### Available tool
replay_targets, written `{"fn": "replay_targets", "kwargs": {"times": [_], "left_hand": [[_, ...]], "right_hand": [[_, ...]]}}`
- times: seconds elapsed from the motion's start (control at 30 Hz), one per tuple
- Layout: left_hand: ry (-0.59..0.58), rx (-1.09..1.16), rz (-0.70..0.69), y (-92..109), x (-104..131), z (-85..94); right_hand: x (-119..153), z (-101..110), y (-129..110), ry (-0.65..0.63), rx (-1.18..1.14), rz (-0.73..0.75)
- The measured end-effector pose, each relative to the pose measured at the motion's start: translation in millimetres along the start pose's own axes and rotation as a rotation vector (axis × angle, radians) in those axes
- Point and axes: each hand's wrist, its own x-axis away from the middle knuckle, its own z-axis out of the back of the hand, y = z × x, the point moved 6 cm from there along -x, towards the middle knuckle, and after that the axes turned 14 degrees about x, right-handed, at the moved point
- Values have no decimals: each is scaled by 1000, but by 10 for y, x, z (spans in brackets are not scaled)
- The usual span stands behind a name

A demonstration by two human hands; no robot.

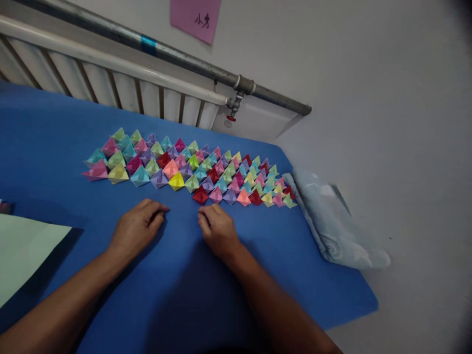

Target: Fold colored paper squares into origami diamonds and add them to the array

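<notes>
Several rows of small folded paper boats (191,184) in pink, green, blue, purple, yellow and red stand close together across the blue surface. My left hand (138,222) rests below the left part of the rows, fingers curled in and thumb near the index finger. No object shows in it. Just under a dark red paper boat (200,195) is my right hand (218,229), closed with its fingertips tucked in, and nothing shows in it either. A gap of blue surface lies between the hands. Whether the right fingertips touch the dark red boat I cannot tell.
A pale green paper sheet (25,248) lies at the left edge. On the right, a folded grey-blue patterned cloth (328,221) sits against the wall. Behind the blue surface (295,290) run a white radiator (125,91) and a metal pipe (191,60) with a red-handled valve.
</notes>
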Motion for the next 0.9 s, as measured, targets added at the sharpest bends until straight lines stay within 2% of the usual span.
{"fn": "replay_targets", "kwargs": {"times": [0.3,0.67,0.9], "left_hand": [[5,-18,-19,10,10,-5],[15,-3,-42,31,15,3],[22,6,-54,-9,22,-6]], "right_hand": [[-69,-114,41,-55,64,-44],[-109,-105,14,-84,88,-48],[-41,-111,-136,-87,33,97]]}}
